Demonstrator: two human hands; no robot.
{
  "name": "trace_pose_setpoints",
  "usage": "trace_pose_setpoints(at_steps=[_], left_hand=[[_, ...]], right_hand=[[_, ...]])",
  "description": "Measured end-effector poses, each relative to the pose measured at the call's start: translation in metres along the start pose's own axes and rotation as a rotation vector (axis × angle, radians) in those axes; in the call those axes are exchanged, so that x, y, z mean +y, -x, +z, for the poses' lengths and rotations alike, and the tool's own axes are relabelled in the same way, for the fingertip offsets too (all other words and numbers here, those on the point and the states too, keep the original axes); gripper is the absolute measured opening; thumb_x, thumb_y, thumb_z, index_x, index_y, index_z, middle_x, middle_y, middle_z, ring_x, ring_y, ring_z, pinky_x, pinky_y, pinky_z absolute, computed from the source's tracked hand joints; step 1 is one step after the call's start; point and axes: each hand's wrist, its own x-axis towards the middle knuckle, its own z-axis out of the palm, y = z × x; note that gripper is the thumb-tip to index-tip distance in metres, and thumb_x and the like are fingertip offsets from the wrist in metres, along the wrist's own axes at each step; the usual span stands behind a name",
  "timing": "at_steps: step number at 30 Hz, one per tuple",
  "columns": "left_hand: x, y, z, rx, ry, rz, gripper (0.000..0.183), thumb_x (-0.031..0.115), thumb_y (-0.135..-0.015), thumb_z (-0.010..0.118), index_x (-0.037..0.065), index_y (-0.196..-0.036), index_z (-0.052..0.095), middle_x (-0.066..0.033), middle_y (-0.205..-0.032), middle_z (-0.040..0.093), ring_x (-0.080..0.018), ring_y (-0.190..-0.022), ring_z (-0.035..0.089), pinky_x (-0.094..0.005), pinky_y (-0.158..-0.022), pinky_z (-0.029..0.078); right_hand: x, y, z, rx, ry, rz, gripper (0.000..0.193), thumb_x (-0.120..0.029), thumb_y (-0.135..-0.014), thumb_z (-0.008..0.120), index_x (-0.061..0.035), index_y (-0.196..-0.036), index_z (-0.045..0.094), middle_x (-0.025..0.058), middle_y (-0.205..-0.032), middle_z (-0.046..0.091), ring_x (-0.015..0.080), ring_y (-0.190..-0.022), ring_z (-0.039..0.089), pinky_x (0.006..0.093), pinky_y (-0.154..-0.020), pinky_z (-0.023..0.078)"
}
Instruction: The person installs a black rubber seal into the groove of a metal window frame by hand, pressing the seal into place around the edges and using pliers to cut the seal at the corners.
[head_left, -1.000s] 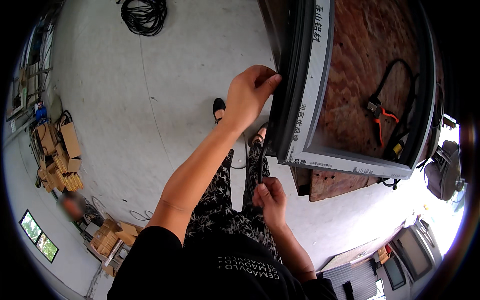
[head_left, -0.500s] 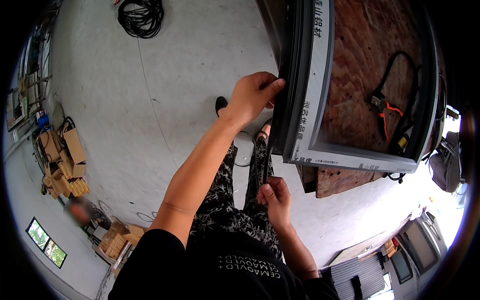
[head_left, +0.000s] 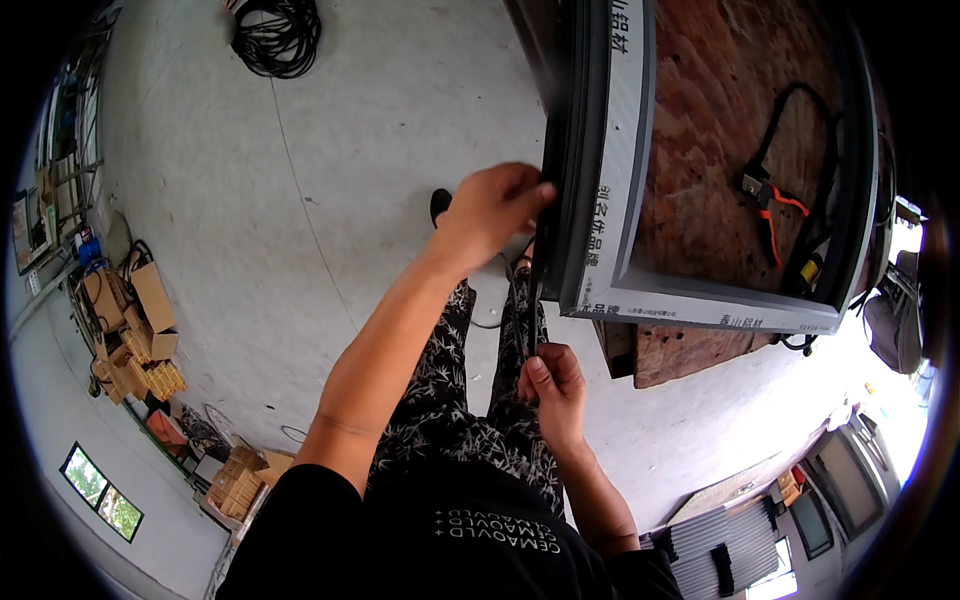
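A dark window frame (head_left: 612,180) with white printed protective film lies on a worktable to my right. My left hand (head_left: 492,215) is at its left side, thumb against the frame's outer edge and fingers curled; slight blur hides exactly how it grips the black rubber strip there. That strip (head_left: 534,290) runs along the edge and down past the frame's near corner. Below the corner, my right hand (head_left: 556,388) pinches the strip between thumb and fingers.
Inside the frame's opening, orange-handled cutters (head_left: 768,212) and a black cable lie on the worn wooden board (head_left: 700,140). A coil of black cable (head_left: 277,38) rests on the floor ahead. Cardboard boxes (head_left: 150,310) stand to the left.
My left hand has slid a little toward me along the frame's edge. My right hand stays on the strip, slightly higher. The whole view has shifted a little.
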Motion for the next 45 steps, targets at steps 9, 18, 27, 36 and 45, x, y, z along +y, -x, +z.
trace_pose_setpoints(at_steps=[9,18,27,36,45], left_hand=[[-0.016,0.019,-0.008,-0.162,-0.039,-0.1,0.022,0.02,-0.093,0.063,-0.002,-0.098,0.065,-0.0047,-0.075,0.067,-0.0103,-0.067,0.064,-0.0225,-0.065,0.045],[-0.027,0.036,-0.003,-0.202,0.082,-0.127,0.024,0.019,-0.092,0.063,-0.001,-0.079,0.059,-0.0011,-0.067,0.058,-0.0085,-0.059,0.054,-0.0223,-0.061,0.042],[-0.027,0.045,-0.01,-0.293,-0.042,-0.193,0.023,0.018,-0.09,0.071,0.001,-0.078,0.061,-0.0002,-0.069,0.058,-0.0074,-0.067,0.054,-0.0234,-0.062,0.043],[-0.026,0.055,-0.008,-0.302,-0.265,-0.125,0.02,0.018,-0.089,0.071,0.001,-0.083,0.064,0.0,-0.071,0.061,-0.0069,-0.067,0.054,-0.0243,-0.059,0.042],[-0.051,0.072,-0.011,-0.335,0.259,-0.24,0.035,0.027,-0.097,0.06,-0.005,-0.113,0.062,-0.0041,-0.093,0.067,-0.0114,-0.083,0.06,-0.0251,-0.078,0.05]], right_hand=[[0.002,-0.003,-0.002,-0.007,-0.025,0.02,0.012,-0.011,-0.099,0.057,-0.0012,-0.105,0.052,0.0023,-0.073,0.054,0.0089,-0.063,0.047,0.0235,-0.058,0.04],[-0.001,-0.004,0.0,0.001,0.006,0.032,0.012,-0.01,-0.099,0.056,-0.0009,-0.105,0.054,0.0019,-0.074,0.056,0.0078,-0.063,0.048,0.0226,-0.057,0.041],[-0.003,-0.005,-0.002,0.038,0.038,0.062,0.013,-0.01,-0.098,0.057,-0.0006,-0.106,0.054,0.0013,-0.074,0.056,0.007,-0.063,0.048,0.0215,-0.057,0.041],[-0.015,0.003,0.002,0.145,0.33,-0.077,0.013,-0.007,-0.094,0.061,0.001,-0.104,0.057,0.0029,-0.075,0.058,0.009,-0.061,0.05,0.0256,-0.055,0.042],[-0.07,-0.033,-0.024,0.177,1.17,-0.884,0.02,0.0,-0.08,0.072,-0.0034,-0.099,0.069,0.0112,-0.081,0.066,0.028,-0.068,0.063,0.0356,-0.06,0.048]])
